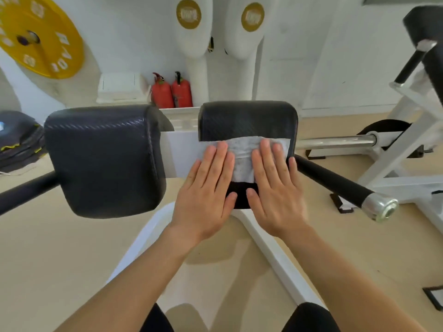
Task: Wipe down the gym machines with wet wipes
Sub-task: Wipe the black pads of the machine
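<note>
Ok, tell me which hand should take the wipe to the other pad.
Left, probably. The left hand lies flat on the wet wipe, on the side nearest the left pad; the right hand would have to cross it.

Scene was bright, the light even and diffuse; source not seen. A soft shadow lay on the floor [211, 250] just below the left hand [206, 188] and right hand [275, 188]. Dull sheen on the pad [103, 144] left of the hands; hard glints on the chrome bar [335, 141] to their right. Beyond them the wall [134, 39] was near washed out. Edges bowed by the wide-angle lens; detail slightly soft throughout.
</note>
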Tool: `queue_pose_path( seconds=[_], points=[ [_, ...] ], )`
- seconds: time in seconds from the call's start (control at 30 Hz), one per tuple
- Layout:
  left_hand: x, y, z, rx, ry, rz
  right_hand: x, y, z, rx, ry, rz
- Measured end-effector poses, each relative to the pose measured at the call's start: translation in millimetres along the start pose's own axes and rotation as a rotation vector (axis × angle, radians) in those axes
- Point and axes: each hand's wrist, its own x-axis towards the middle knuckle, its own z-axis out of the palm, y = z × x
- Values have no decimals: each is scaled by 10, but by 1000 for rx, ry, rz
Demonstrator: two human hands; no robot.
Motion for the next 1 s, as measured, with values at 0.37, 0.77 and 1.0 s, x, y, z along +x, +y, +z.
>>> queue_pose_path(
  seconds=[0.37,0.77,1.0],
  points=[
    [132,5,-70,-35,16,-47,351,89,-128,-40,51,16],
    [457,-342,-322,22,17,-93,893,39,-442,-69,-57,-184],
    [-327,-14,-13,-8,-90,-75,-161,28,-25,-166,-91,-286]
  ],
)
